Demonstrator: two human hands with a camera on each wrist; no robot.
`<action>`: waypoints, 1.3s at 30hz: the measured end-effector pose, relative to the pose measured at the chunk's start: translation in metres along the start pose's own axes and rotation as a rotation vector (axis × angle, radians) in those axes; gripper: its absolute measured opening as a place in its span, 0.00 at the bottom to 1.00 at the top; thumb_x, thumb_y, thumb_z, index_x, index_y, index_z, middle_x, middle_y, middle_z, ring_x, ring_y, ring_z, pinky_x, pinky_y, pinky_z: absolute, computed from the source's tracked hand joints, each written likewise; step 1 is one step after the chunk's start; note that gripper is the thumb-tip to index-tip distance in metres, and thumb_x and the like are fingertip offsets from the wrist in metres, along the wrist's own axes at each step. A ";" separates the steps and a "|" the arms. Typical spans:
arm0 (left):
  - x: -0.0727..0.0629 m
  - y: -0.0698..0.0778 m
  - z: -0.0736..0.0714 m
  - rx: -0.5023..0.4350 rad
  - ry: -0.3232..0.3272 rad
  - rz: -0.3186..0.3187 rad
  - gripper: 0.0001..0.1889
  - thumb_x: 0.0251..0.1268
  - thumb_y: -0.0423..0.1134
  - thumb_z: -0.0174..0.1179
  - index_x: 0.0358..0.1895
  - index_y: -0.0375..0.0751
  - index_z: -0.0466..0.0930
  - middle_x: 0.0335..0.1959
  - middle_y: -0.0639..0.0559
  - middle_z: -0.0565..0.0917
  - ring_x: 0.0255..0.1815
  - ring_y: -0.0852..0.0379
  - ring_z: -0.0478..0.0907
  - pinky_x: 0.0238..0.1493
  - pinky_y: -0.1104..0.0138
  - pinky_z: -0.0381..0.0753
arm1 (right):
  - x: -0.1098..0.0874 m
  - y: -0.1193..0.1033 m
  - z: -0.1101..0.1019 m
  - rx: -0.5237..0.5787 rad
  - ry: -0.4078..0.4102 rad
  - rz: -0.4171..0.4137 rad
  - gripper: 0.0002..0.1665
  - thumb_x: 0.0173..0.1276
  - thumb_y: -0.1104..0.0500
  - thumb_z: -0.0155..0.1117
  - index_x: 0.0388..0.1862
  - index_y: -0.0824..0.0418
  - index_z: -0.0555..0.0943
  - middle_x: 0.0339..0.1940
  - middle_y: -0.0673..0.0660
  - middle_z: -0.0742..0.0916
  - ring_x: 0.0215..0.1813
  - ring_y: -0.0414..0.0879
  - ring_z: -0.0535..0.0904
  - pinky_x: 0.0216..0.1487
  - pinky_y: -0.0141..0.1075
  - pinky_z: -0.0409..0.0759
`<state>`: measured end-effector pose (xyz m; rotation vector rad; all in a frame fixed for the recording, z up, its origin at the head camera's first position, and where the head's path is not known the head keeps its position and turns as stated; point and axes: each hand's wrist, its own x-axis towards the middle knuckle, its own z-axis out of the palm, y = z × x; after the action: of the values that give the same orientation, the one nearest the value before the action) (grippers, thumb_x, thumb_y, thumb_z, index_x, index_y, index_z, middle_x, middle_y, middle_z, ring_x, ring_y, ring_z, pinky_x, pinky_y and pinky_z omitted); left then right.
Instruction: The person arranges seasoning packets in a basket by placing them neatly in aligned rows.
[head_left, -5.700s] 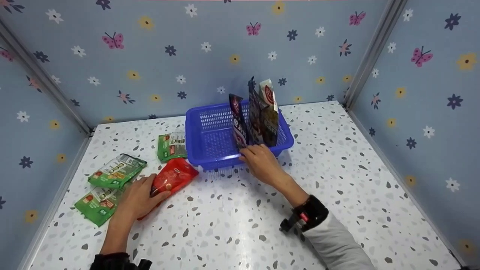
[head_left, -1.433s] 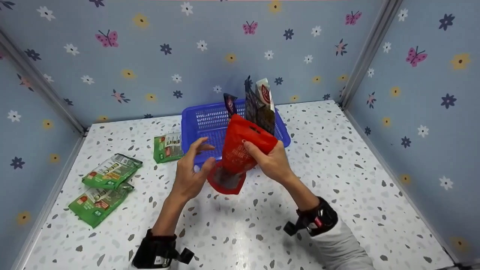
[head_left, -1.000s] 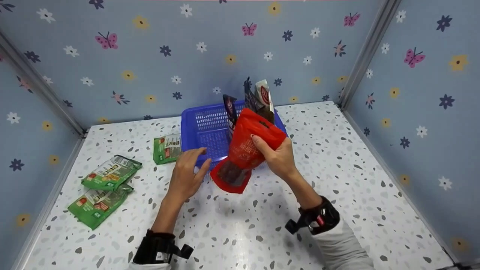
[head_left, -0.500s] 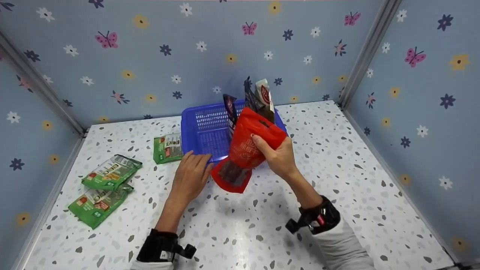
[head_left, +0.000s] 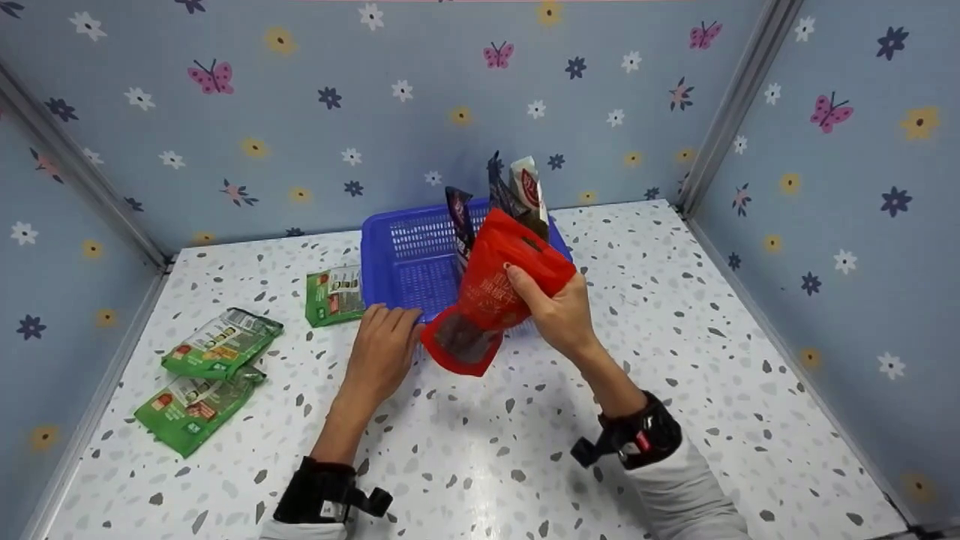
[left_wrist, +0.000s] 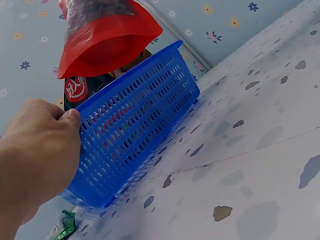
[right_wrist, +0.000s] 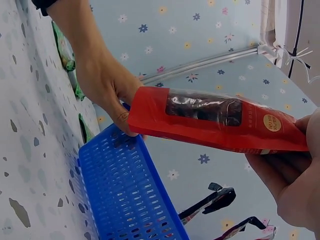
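Note:
My right hand (head_left: 559,311) pinches the top end of a red snack pouch (head_left: 491,281), thumb on the near face. The pouch hangs tilted above the front of a blue plastic basket (head_left: 372,259), its clear window (right_wrist: 205,107) toward the right wrist camera. At the basket's front rim, my left hand (head_left: 381,349) holds on with its fingers over the edge and thumb (left_wrist: 71,117) outside. Dark snack bags (head_left: 459,217) and a white-topped bag (head_left: 529,187) stand upright in the basket's right half. The red pouch hides their lower parts.
Two green snack packets (head_left: 225,345) (head_left: 196,412) overlap on the speckled table (head_left: 465,465) at the left. Another green packet (head_left: 334,296) lies against the basket's left side. Flowered panels (head_left: 300,112) enclose the back and sides.
The red pouch has gone from the table, under my left hand, to my right hand over the basket. My right hand left the rim; my left hand now grips it. Lately the pouch rose slightly.

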<state>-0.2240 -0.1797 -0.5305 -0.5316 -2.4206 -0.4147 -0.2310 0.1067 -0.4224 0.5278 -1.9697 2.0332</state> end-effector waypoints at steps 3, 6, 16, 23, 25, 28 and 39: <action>-0.001 0.000 0.000 -0.006 0.004 0.004 0.12 0.83 0.34 0.65 0.60 0.33 0.88 0.48 0.39 0.93 0.52 0.37 0.86 0.70 0.47 0.79 | -0.001 -0.002 0.001 -0.004 0.022 -0.007 0.28 0.79 0.60 0.73 0.72 0.70 0.80 0.62 0.68 0.92 0.60 0.58 0.92 0.59 0.44 0.95; -0.001 0.000 0.001 -0.024 0.013 0.004 0.12 0.86 0.36 0.63 0.59 0.33 0.88 0.47 0.38 0.93 0.52 0.37 0.86 0.71 0.46 0.78 | -0.003 -0.005 0.003 -0.026 0.037 -0.021 0.28 0.79 0.60 0.73 0.73 0.70 0.80 0.63 0.68 0.92 0.60 0.59 0.93 0.59 0.45 0.95; -0.001 0.003 0.002 -0.055 0.030 -0.009 0.10 0.84 0.36 0.66 0.58 0.35 0.88 0.46 0.41 0.92 0.51 0.38 0.85 0.74 0.45 0.78 | 0.007 -0.008 0.018 -0.117 0.101 -0.122 0.20 0.78 0.60 0.74 0.58 0.75 0.87 0.51 0.70 0.96 0.48 0.62 0.97 0.47 0.42 0.96; -0.001 0.004 0.001 -0.053 0.035 -0.019 0.10 0.83 0.36 0.67 0.57 0.35 0.88 0.45 0.40 0.91 0.50 0.38 0.84 0.73 0.45 0.77 | 0.034 -0.009 0.047 -0.243 0.054 -0.303 0.15 0.80 0.62 0.73 0.53 0.75 0.90 0.45 0.69 0.97 0.43 0.61 0.98 0.40 0.43 0.96; -0.001 0.003 0.001 -0.056 0.042 -0.018 0.09 0.83 0.35 0.67 0.57 0.35 0.88 0.45 0.40 0.92 0.50 0.38 0.85 0.72 0.45 0.77 | 0.043 -0.007 0.058 -0.280 0.042 -0.350 0.13 0.80 0.62 0.73 0.50 0.75 0.91 0.42 0.69 0.97 0.40 0.60 0.98 0.38 0.43 0.96; -0.001 0.003 0.000 -0.060 0.052 -0.011 0.09 0.83 0.35 0.67 0.57 0.36 0.88 0.46 0.40 0.92 0.51 0.38 0.86 0.73 0.44 0.78 | 0.056 -0.002 0.075 -0.346 0.021 -0.392 0.13 0.81 0.62 0.72 0.45 0.74 0.91 0.36 0.68 0.96 0.32 0.57 0.96 0.33 0.43 0.94; -0.001 0.004 0.000 -0.047 0.039 -0.009 0.09 0.85 0.37 0.65 0.57 0.35 0.88 0.47 0.40 0.92 0.51 0.38 0.86 0.72 0.44 0.79 | 0.083 0.027 0.125 -0.579 -0.110 -0.306 0.19 0.90 0.56 0.63 0.48 0.71 0.90 0.31 0.66 0.93 0.28 0.55 0.89 0.28 0.42 0.86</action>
<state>-0.2218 -0.1766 -0.5309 -0.5281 -2.3819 -0.4823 -0.3082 -0.0249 -0.4093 0.7497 -2.2394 1.2002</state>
